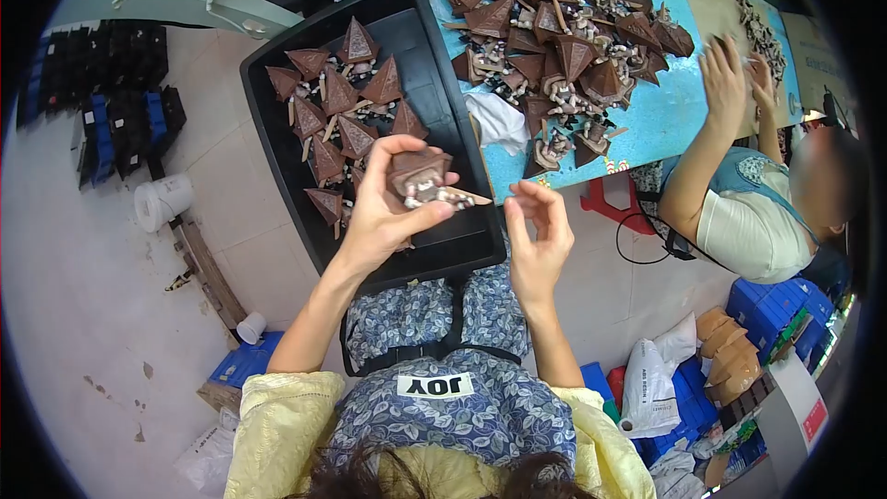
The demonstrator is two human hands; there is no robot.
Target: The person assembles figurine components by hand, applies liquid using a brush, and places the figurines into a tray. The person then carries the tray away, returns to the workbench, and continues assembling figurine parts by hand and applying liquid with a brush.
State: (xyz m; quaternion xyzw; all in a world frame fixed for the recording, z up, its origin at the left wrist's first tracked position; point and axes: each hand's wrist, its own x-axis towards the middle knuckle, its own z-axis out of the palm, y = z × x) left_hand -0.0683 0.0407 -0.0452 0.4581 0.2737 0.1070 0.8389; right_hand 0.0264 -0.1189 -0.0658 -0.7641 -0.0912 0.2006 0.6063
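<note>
My left hand [377, 214] is closed around a small figurine [423, 177] with a brown faceted part and pale, striped limbs. A thin tan stick-like piece points from it toward my right hand [539, 245]. That hand is beside the figurine, apart from it, with thumb and fingers spread and nothing visible in them. Below both is a black tray [450, 97]. Several similar figurines with brown pyramid-shaped parts [358, 137] lie in its left half.
A large pile of similar brown pieces [573, 55] covers part of the blue table [647, 125]. A white cloth [499, 122] lies at the table's edge by the tray. At the right, a co-worker [748, 222] has both hands raised over the table. A red stool [614, 208] stands beneath.
</note>
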